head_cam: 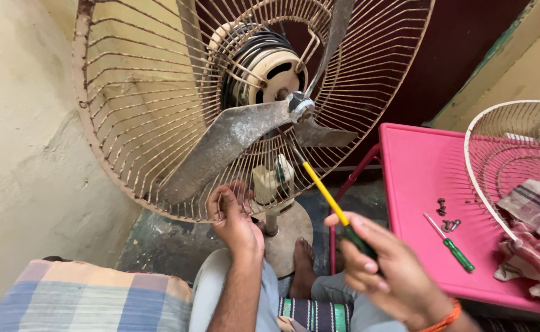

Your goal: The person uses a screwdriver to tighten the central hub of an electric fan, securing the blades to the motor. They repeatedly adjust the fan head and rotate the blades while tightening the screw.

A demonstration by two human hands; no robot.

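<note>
The right hand [388, 270] grips a yellow screwdriver [326, 195], its tip at the fan's hub [301, 107], while the left hand's [236, 221] fingers pinch the rusty guard's [159, 123] lower rim.

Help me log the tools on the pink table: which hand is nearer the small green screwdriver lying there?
Right. The right hand, gripping a yellow screwdriver, sits just left of the green screwdriver on the pink table. The left hand is farther left, at the fan guard.
</note>
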